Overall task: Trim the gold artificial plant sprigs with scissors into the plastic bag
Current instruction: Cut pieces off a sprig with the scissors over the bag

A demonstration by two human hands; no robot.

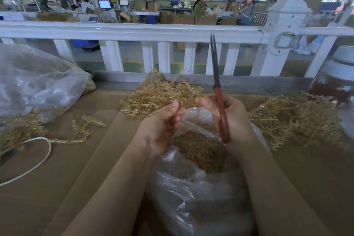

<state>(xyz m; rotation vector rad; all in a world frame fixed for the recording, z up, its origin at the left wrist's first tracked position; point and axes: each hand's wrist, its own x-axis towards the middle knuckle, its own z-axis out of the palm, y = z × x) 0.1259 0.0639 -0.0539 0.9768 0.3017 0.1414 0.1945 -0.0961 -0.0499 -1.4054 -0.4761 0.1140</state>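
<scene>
On brown cardboard tabletop [80,168], white railing [134,31]

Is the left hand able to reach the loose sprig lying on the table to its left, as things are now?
Probably yes, but not at once. The left hand already pinches a sprig, so it must let go first. The loose sprig lies in the open on the table, with nothing between.

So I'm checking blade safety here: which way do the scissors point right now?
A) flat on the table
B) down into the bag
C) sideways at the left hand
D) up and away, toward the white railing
D: the right hand holds the scissors by the red handles, with the nearly closed blades rising in front of the railing, above the bag.
</scene>
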